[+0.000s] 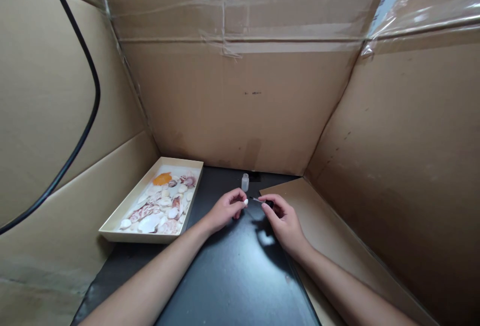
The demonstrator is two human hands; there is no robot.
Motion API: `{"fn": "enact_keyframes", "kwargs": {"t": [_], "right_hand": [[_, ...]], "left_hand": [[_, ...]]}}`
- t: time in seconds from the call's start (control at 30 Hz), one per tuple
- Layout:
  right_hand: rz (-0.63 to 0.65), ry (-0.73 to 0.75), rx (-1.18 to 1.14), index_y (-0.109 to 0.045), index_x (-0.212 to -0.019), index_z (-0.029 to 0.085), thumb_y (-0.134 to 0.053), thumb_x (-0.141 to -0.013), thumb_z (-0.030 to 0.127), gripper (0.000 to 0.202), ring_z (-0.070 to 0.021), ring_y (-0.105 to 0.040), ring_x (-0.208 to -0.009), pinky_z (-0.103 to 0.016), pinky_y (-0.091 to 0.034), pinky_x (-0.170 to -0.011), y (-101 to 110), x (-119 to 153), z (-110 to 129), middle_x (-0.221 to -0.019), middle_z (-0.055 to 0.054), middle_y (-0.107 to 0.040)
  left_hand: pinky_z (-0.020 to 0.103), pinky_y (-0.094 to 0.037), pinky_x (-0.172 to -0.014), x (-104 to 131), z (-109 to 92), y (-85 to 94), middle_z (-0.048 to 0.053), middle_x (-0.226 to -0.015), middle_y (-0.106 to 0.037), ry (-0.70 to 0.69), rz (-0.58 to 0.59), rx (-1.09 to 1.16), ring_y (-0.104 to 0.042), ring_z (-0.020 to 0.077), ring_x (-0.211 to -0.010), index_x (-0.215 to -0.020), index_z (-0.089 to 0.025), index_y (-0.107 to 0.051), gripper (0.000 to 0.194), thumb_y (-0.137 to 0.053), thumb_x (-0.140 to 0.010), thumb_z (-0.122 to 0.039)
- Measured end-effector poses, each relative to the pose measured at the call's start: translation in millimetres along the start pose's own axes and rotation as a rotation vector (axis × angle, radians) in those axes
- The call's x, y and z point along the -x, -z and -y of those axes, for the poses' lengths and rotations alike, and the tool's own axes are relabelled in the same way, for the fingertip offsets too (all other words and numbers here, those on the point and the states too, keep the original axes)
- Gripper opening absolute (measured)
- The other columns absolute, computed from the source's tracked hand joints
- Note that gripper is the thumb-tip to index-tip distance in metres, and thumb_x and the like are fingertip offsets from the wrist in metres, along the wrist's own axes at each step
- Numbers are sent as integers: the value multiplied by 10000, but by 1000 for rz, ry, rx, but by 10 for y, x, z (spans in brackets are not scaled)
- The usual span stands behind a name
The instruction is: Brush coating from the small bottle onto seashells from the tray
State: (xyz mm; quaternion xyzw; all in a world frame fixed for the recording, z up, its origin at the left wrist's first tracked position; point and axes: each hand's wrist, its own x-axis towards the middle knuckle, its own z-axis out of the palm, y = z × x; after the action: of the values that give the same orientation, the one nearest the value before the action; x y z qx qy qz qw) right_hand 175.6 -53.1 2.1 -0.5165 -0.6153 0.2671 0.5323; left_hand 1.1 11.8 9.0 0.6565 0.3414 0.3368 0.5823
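Note:
Between the thumb and fingers of my left hand (227, 207) is a small white shell (246, 202). My right hand (281, 219) pinches the dark cap of a small brush (258, 200), whose thin stem and dark tip point left toward the shell. A narrow gap seems to separate the tip from the shell. Just beyond my hands, a small open bottle (245, 182) of clear or whitish look stands upright on the dark table (225, 276). To the left, a cream tray (138, 238) holds several shells, among them an orange scallop shell (162, 179).
Cardboard walls (232, 116) enclose the table at the back and both sides. A flat cardboard sheet (311, 216) lies along the right, under my right forearm. A black cable (98, 86) hangs at the upper left. Clear tape (412, 21) covers the upper right seam.

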Motion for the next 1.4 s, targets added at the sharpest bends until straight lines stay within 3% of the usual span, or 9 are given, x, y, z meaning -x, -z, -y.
{"fn": "enact_keyframes", "kwargs": {"t": [0.17,0.33,0.43,0.73,0.87,1.0,1.13,1.27,1.4], "right_hand": [[49,-42,-152,-562,-1050,207,-585,-851,371,259,-133,-443,-578,-249,-361,-536,-29,7,-12,-707,24,-497],[-34,-74,-186,-450,-890,219,-587,-848,358,200,-109,-395,-569,-236,-328,-524,-56,3,-42,-726,41,-434],[29,-63,-206,-444,-901,218,-580,-854,356,200,-105,-386,-568,-236,-321,-521,-56,4,-53,-733,42,-432],[36,-80,-205,-441,-918,222,-579,-863,359,202,-109,-375,-568,-245,-313,-522,-52,8,-65,-718,46,-414],[-27,-82,-184,-443,-905,221,-587,-860,351,199,-110,-382,-582,-246,-318,-532,-51,11,-56,-729,41,-421],[41,-80,-189,-446,-922,223,-585,-861,351,198,-109,-381,-568,-246,-315,-524,-54,18,-63,-718,45,-426],[-31,-78,-163,-445,-903,222,-592,-854,350,201,-113,-395,-591,-246,-323,-536,-55,17,-66,-737,38,-434],[30,-71,-186,-449,-934,224,-577,-864,353,195,-110,-389,-577,-246,-323,-529,-53,18,-63,-743,39,-436],[-34,-71,-159,-451,-912,221,-584,-862,336,182,-112,-395,-599,-247,-333,-549,-50,20,-65,-750,35,-439]], "left_hand": [[222,-320,-534,-1,0,-5,-53,-631,-460,3,1,-1,-416,71,-519,-772,-175,-485,122,-558,-755,-272],[227,-319,-532,-8,10,-9,-53,-636,-458,11,-9,-1,-409,68,-510,-755,-173,-479,133,-561,-745,-276],[227,-321,-533,-11,20,-5,-53,-631,-459,9,-8,-3,-414,72,-513,-767,-174,-483,127,-560,-744,-273],[221,-324,-533,-32,63,16,-54,-625,-461,8,0,-22,-420,72,-518,-784,-170,-490,135,-557,-748,-281],[220,-327,-529,-25,44,9,-50,-636,-472,7,-2,-17,-421,70,-513,-769,-171,-487,130,-549,-748,-284],[220,-327,-522,-21,28,-3,-51,-621,-478,15,-6,-10,-421,72,-502,-762,-172,-493,113,-547,-728,-265],[220,-334,-519,-23,31,-8,-37,-653,-515,23,-8,-2,-425,69,-499,-753,-166,-499,113,-534,-730,-271],[220,-336,-518,-27,30,-6,-36,-630,-523,38,-14,1,-431,72,-491,-756,-165,-504,107,-532,-722,-262],[220,-341,-518,-27,32,-2,-20,-665,-559,35,-9,2,-444,71,-495,-752,-163,-506,103,-521,-734,-263]]}}
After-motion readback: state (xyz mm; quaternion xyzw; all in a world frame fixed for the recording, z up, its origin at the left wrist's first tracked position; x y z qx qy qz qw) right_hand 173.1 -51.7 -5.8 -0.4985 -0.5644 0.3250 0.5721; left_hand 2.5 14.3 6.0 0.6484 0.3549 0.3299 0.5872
